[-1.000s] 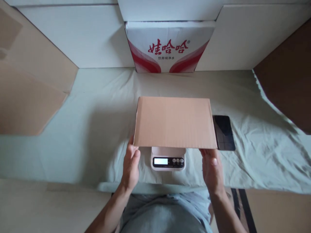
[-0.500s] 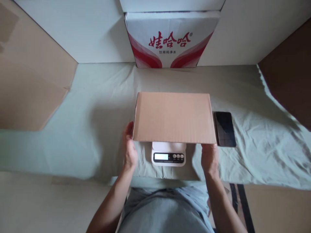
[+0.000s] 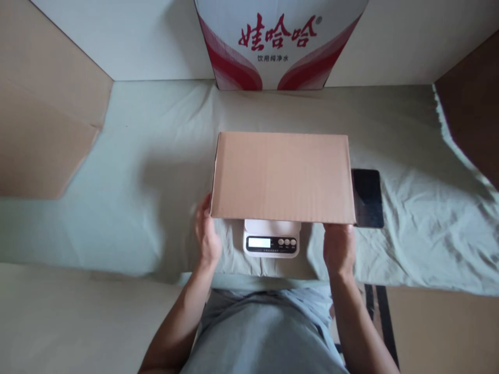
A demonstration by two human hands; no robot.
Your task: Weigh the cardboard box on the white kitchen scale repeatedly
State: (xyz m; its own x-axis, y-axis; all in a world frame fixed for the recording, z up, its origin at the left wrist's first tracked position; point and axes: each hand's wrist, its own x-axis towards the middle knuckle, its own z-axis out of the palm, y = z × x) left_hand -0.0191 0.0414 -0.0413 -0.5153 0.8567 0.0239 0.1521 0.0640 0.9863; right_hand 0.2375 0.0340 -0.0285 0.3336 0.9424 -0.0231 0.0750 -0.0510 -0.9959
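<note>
Gripping a flat cardboard box (image 3: 283, 176) above a scale (image 3: 272, 244).

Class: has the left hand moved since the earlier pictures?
Yes. Against the scale, the left hand has slid away from the body, along the left side of the cardboard box.

Both bare forearms are reaching forward from the body, roughly parallel and well apart. The left hand (image 3: 207, 235) is curling its fingers upward, thumb side turned inward, fingertips hidden. The right hand (image 3: 338, 248) is lying back-up with its fingers stretching forward, their tips also out of sight.
</note>
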